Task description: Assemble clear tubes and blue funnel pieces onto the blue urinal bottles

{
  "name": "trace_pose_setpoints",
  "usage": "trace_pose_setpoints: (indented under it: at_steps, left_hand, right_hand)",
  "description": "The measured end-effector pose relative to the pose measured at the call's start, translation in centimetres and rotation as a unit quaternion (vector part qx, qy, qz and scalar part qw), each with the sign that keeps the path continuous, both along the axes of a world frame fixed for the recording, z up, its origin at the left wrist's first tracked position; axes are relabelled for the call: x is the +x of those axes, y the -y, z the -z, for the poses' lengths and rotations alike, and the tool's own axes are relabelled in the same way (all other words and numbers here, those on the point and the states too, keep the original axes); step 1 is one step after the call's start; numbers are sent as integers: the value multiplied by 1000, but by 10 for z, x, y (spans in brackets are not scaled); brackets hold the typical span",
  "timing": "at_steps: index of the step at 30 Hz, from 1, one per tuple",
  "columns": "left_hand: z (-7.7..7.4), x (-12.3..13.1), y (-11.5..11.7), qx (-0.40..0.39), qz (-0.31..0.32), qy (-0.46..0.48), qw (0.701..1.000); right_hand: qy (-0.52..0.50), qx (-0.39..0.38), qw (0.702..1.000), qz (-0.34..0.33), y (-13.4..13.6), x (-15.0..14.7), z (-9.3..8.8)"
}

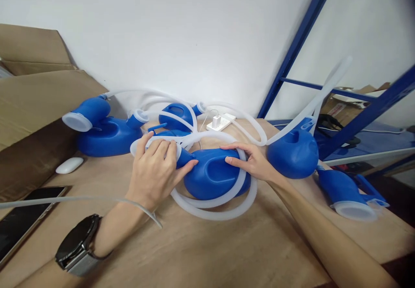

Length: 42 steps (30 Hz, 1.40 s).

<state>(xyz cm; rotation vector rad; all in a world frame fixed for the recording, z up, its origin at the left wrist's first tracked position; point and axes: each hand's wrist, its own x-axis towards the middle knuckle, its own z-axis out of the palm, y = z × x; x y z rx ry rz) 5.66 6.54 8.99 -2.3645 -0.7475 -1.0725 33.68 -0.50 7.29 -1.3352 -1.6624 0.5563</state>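
Note:
In the middle of the table lies a blue urinal bottle (207, 184), tipped on its side with its neck to the left. My left hand (154, 167) wraps over the whitish mouth end, with the thumb reaching along the blue neck. My right hand (251, 160) grips the bottle's right end, thumb and fingers on the body. A translucent corrugated hose (215, 214) loops around the bottle and passes under my right hand. Just behind the left fingers, a blue handle-like piece (158, 127) sticks up. Part of the mouth end is hidden by my left hand.
More blue urinal bottles (106, 139) with hoses stand at left, back and right (292, 154). A blue funnel head (343, 191) lies near the right edge. Cardboard box (39, 111), white mouse-shaped object (69, 165), phone (26, 219), power strip (227, 121) and blue shelf frame (295, 37) surround.

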Motion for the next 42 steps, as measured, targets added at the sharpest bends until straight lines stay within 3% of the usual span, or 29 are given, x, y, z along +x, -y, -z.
trace_pose_setpoints:
  at_steps: [5,9,15,18,20,25,29,37,42]
  left_hand:
    - [-1,-1,-7,-15,30,24,999]
    - [-3,1,-8,20,34,0,999]
    - [7,23,12,84,106,-22,991]
    - [-4,25,23,56,57,-18,997]
    - [-20,20,26,42,63,-26,997]
    - [-46,4,10,-32,25,-54,998]
    - [-44,0,-9,-142,10,-130,981]
    - [-41,0,-17,-274,110,-49,954]
    - [-45,1,-15,-353,94,-60,929]
  right_hand:
    - [-21,-12,1000,-1,-3,4,3]
    - [-17,-18,1000,-10,-4,6,3]
    - [-25,-20,998,-51,-5,0,-1]
    - [-25,-22,998,-57,-4,-2,-1]
    - [-23,-21,998,-56,-4,-2,-1]
    - [-29,-20,998,-47,-1,-1,0]
    - [-28,-20,999,-41,0,-2,-2]
    - [-5,-21,999,-42,0,-3,-1]
    - [167,47,985,16,2,0,-8]
